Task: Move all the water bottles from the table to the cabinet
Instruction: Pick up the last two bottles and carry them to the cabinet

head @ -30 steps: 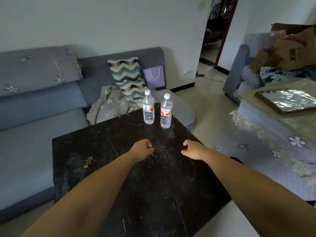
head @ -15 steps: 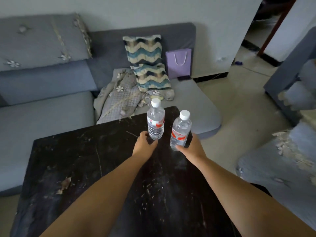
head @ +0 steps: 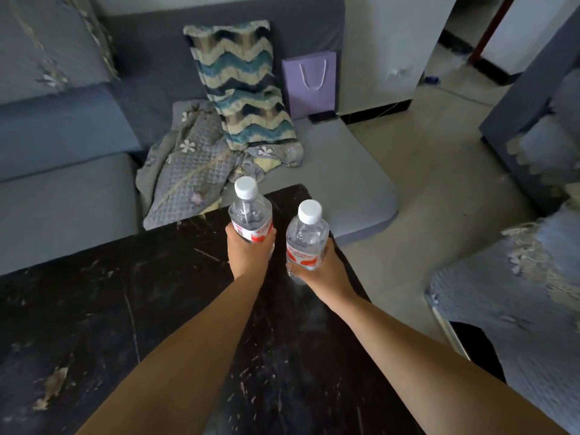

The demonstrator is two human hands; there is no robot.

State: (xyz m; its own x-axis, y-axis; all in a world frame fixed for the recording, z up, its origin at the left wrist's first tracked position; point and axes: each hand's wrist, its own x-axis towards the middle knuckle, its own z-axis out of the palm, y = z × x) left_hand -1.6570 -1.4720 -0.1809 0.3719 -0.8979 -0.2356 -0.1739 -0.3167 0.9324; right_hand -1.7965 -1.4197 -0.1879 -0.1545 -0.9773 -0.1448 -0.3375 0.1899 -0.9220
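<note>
Slippage is the main risk from here, to my eye: each hand grasps one smooth plastic bottle low on its body, around the label, so the top-heavy upper part could tilt or slide out during the carry. The left hand (head: 249,255) is wrapped round the left water bottle (head: 250,218), and the right hand (head: 324,267) is wrapped round the right water bottle (head: 307,238), which leans slightly to the right. Both bottles are at the far right corner of the dark bench (head: 125,309); whether their bases are touching it or just clear of it I cannot tell. With both hands full, opening a cabinet door could be awkward, and no cabinet is in view, so the route to it is unknown. The bench corner and the grey sofa (head: 62,196) just beyond could catch an arm or a leg in turning.

Count: two water bottles, each with a white cap and a red and white label; two hands; one bench; one zigzag cushion (head: 241,86), one purple paper bag (head: 309,83) and one quilted blanket (head: 188,171) on the sofa.
</note>
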